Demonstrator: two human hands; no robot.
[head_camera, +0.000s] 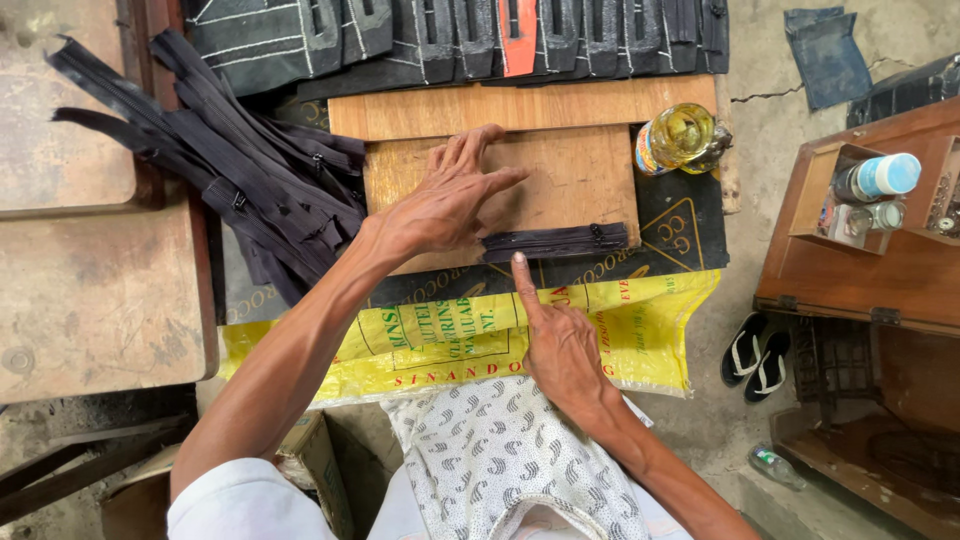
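My left hand (447, 197) lies flat, fingers spread, on a wooden board (580, 180), its heel pressing the left end of a short black zipper strip (556, 241) along the board's near edge. My right hand (560, 345) points its index finger up to the strip's near edge; the other fingers are curled. Whether the fingertip touches the strip I cannot tell. Neither hand grips anything.
A heap of black zippers (230, 160) lies to the left. Black fabric pieces (450, 35) line the far edge. A bottle of yellow oil (680, 135) lies at the board's right. A yellow sack (450, 335) covers the near side. A wooden box (860, 240) and sandals (755, 352) are at right.
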